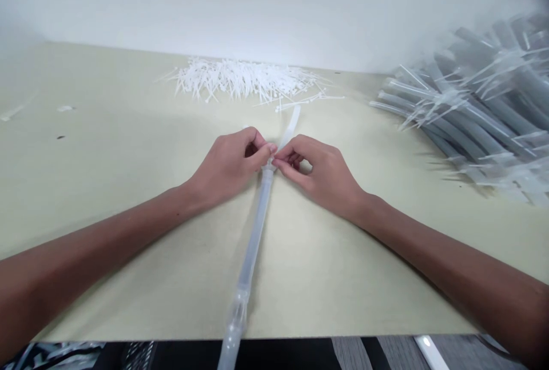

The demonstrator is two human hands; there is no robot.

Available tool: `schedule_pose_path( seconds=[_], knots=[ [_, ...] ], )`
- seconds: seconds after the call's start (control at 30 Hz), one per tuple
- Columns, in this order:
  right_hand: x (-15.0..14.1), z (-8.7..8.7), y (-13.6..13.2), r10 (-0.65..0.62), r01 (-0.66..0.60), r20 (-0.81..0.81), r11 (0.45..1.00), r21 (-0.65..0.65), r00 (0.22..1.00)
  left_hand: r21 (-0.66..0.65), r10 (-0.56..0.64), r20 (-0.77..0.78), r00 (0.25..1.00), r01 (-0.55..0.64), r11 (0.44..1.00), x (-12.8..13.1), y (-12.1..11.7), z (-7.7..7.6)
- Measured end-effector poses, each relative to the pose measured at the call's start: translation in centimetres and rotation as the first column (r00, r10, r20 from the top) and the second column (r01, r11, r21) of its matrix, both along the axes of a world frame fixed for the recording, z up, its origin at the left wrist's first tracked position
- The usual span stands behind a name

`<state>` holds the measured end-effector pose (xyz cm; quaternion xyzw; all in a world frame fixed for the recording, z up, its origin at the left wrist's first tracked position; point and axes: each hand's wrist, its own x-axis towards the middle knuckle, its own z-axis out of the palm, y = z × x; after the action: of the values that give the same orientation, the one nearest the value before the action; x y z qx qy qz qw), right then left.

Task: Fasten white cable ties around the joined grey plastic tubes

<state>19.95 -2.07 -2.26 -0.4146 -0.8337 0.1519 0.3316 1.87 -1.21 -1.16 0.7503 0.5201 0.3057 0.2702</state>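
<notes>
A long translucent plastic tube (255, 233) lies lengthwise before me, its near end hanging past the table's front edge. Toward its far end is a joint, where a flat whitish tube piece (291, 121) sticks out beyond my hands. My left hand (234, 159) is closed there, thumb and index finger pinched on the tube at the joint. From the other side, my right hand (315, 168) meets it with thumb and index fingertips pinched together. Whatever small thing lies between the right fingertips is hidden. Lower down, a clear connector (238, 307) joins two tube lengths.
White cable ties (246, 79) lie heaped at the back of the pale table (128, 152), by the wall. On the right is a stack of finished-looking tubes (476, 112) with tie tails poking out. Small scraps (66, 108) lie at the left.
</notes>
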Motion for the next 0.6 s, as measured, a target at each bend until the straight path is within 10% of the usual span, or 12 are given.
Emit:
schedule_pose_path(
  seconds=[0.6],
  knots=[
    [-0.16, -0.34, 0.02, -0.047, 0.046, 0.019, 0.998, 0.039, 0.999, -0.019, -0.11, -0.002, 0.994, 0.11, 0.994, -0.77, 0.28, 0.11]
  ],
)
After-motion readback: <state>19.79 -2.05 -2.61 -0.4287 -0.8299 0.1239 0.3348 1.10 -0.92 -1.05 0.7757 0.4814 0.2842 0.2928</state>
